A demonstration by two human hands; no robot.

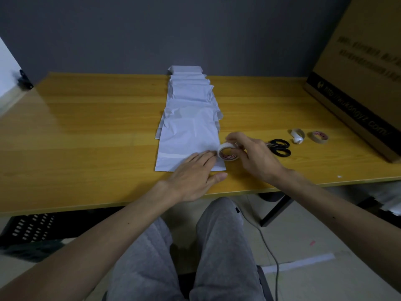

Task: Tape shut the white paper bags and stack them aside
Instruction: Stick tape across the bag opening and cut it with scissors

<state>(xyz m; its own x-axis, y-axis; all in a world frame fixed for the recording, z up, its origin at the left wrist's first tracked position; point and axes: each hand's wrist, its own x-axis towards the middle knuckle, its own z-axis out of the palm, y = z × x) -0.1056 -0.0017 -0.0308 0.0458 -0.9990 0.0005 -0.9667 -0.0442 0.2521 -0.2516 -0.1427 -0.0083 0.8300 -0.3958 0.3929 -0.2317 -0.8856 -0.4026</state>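
R hand (253,155) is pinching the tape roll (227,152), fingers & thumb curling round its rim. The roll is standing on edge at the right edge of the nearest bag (188,137). L hand (191,179) is lying flat, fingers straight & together, pressing down the bag's near right corner. Its fingertips are reaching up to the roll's left side, and its thumb is resting on the table (86,127) just off the bag's near edge.

Key relation: a tape strip (173,155) is running across the bag's near end on the 9-to-3 o'clock line, w/ the roll at its 3 o'clock end. Whether strip & roll are joined is hidden by the fingers. The bag's long axis is running 6 to 12 o'clock, so the tape is crossing it square. The cut will probably be needed at the right edge. The scissors (280,147) are lying at 3 o'clock of the R hand, partly behind it, so that hand is much nearer.

The other bags (188,92) are overlapping in a row towards 12 o'clock.

Writing: red print inside the held roll is too small to read. A white roll (297,135) & a brown roll (318,137) are sitting beyond the scissors. The cardboard box (358,83) at 2 o'clock is showing a web address ending "kongyz.com/", w/ the start & the lines above blurred.
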